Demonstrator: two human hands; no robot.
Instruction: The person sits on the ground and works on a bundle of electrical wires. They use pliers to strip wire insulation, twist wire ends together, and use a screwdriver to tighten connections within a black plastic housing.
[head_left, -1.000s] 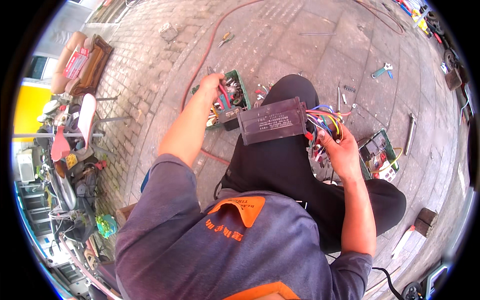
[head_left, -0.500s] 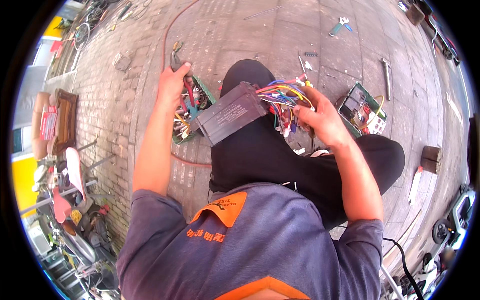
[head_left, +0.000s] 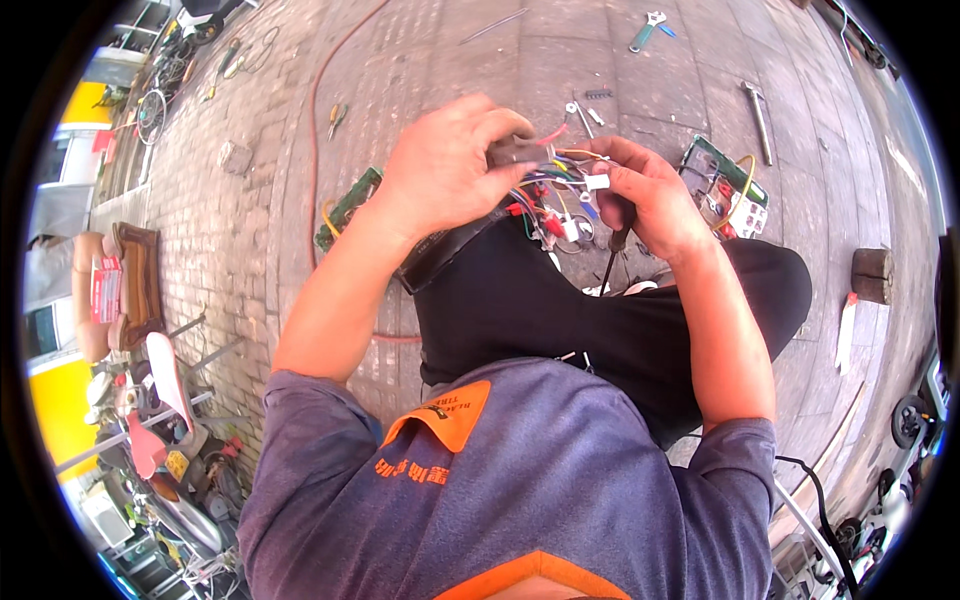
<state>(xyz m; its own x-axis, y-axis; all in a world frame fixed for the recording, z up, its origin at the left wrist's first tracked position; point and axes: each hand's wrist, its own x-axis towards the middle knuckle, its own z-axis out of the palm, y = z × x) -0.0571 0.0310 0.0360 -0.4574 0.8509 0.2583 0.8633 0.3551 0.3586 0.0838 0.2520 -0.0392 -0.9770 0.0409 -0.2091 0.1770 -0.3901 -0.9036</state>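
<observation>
A black finned box (head_left: 440, 258), probably an electronic controller, lies tilted on my left thigh, largely covered by my left hand and forearm. My left hand (head_left: 450, 165) is closed at its wire end, pinching the bundle of coloured wires (head_left: 570, 172). Facing it, my right hand (head_left: 645, 195) is closed too, with thumb and fingers on a wire near a white connector (head_left: 597, 182). What looks like a screwdriver (head_left: 608, 268) is tucked in that palm, its thin shaft pointing down. Red and white connectors (head_left: 555, 226) dangle below the wires.
Green boxes of parts stand left (head_left: 345, 215) and right (head_left: 705, 155). On the paving lie an adjustable wrench (head_left: 645, 35), a hammer (head_left: 760, 125), pliers (head_left: 336, 120) and a red hose (head_left: 316, 120). A wooden block (head_left: 872, 276) and knife (head_left: 846, 335) are at right.
My left hand has left the red-handled pliers and moved right, onto the wires at the box's end. The right hand has shifted slightly. The view has turned a little.
</observation>
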